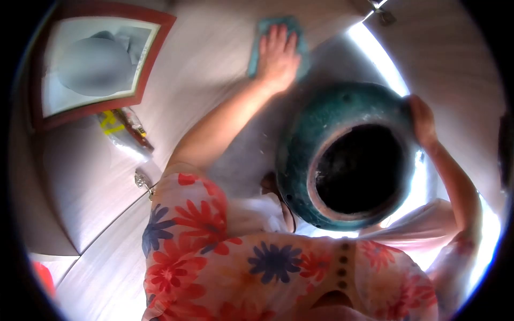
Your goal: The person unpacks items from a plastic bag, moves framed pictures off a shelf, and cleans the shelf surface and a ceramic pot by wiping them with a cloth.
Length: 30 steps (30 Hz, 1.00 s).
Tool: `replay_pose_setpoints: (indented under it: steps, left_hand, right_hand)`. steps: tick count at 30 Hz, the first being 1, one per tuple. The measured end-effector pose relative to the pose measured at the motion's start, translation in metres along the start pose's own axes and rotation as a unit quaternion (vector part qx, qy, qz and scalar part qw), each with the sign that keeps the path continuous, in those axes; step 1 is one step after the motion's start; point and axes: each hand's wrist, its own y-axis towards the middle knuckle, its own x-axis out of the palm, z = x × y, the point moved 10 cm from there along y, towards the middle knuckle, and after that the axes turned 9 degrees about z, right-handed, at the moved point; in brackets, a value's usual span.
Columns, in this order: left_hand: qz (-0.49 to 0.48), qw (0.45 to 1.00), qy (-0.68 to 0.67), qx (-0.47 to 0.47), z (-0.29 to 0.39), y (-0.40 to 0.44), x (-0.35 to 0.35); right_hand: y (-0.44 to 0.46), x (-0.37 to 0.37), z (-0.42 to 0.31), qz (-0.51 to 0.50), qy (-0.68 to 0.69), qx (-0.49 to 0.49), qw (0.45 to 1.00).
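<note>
My left hand [278, 61] lies over a blue-green cloth [300, 43], holding it against a pale wood-grain surface [214, 48] with the fingers stretched out. A large dark-green glazed pot [302, 139] is in front of my body, its round mouth facing up toward me and its inside dark. On the pot's right side, my right hand [423, 120] grips the outer wall near the top. Its fingertips are mostly hidden behind the pot.
A red-framed picture [152, 53] is at the upper left. Below it is a clear packet with yellow tape [115, 128]. Metal latches [142, 181] sit along the panel seam. Bright light enters through a gap [377, 53] at the right. Something red [43, 275] shows at the lower left.
</note>
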Motion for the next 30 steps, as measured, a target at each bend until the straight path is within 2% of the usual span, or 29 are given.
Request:
replay_pose_setpoints:
  steps: [1, 2, 4, 5, 6, 8, 10, 12, 14, 16, 18, 21, 24, 26, 27, 28, 29, 30]
  left_hand:
    - [0.004, 0.999, -0.04, 0.031, 0.008, 0.001, -0.006]
    - [-0.013, 0.999, -0.022, 0.032, -0.002, 0.004, -0.004]
    - [-0.052, 0.997, 0.018, 0.045, -0.039, 0.018, 0.0]
    - [0.001, 0.998, 0.052, 0.024, -0.08, 0.026, 0.009]
    - [0.05, 0.997, 0.038, -0.043, -0.109, 0.039, 0.001]
    - [0.105, 0.99, 0.057, -0.07, -0.144, 0.06, 0.002]
    - [0.14, 0.982, 0.078, -0.098, -0.177, 0.082, 0.008]
    - [0.119, 0.973, 0.169, -0.106, -0.195, 0.107, 0.007]
    - [-0.104, 0.959, 0.228, -0.134, -0.234, 0.133, 0.033]
    - [-0.166, 0.929, 0.297, -0.142, -0.269, 0.148, 0.022]
    - [-0.197, 0.9, 0.33, -0.205, -0.28, 0.151, -0.017]
    - [0.027, 0.835, 0.387, -0.39, -0.302, 0.133, -0.066]
    - [-0.025, 0.821, 0.243, -0.515, -0.312, 0.119, -0.045]
    - [-0.069, 0.834, 0.182, -0.516, -0.354, 0.118, -0.013]
    - [-0.091, 0.839, 0.151, -0.515, -0.374, 0.116, 0.005]
    - [-0.068, 0.835, 0.146, -0.526, -0.383, 0.113, 0.007]
    - [-0.045, 0.83, 0.141, -0.538, -0.39, 0.109, 0.007]
    - [0.0, 0.845, -0.014, -0.535, -0.393, 0.109, 0.019]
  right_hand:
    - [-0.002, 0.0, 0.01, 0.006, 0.008, -0.016, 1.0]
    - [-0.002, -0.001, 0.01, 0.014, 0.02, -0.031, 0.999]
    - [0.001, 0.004, 0.007, -0.014, 0.128, 0.041, 0.991]
    - [0.003, -0.001, -0.002, -0.022, 0.126, 0.051, 0.99]
    - [0.004, -0.005, -0.007, -0.029, 0.09, 0.04, 0.995]
    - [0.003, 0.002, -0.005, -0.025, 0.075, 0.028, 0.996]
    - [-0.001, 0.006, 0.007, -0.003, 0.093, 0.025, 0.995]
    - [0.0, 0.0, -0.002, 0.009, 0.078, 0.023, 0.997]
    - [-0.003, 0.007, 0.007, 0.001, 0.088, 0.037, 0.995]
    - [-0.006, 0.009, 0.01, 0.006, 0.088, 0.027, 0.996]
    - [-0.008, 0.009, 0.009, 0.011, 0.087, 0.02, 0.996]
    - [-0.009, 0.009, 0.012, 0.005, 0.125, 0.053, 0.991]
    - [-0.014, 0.015, 0.02, -0.005, 0.204, 0.097, 0.974]
    - [-0.015, 0.015, 0.013, -0.021, 0.237, 0.128, 0.963]
    - [-0.014, 0.01, 0.006, -0.014, 0.206, 0.099, 0.973]
    - [-0.014, 0.008, -0.001, -0.008, 0.175, 0.07, 0.982]
    - [-0.014, 0.007, -0.009, 0.002, 0.124, -0.008, 0.992]
    - [-0.017, 0.006, -0.017, 0.022, 0.068, -0.088, 0.994]
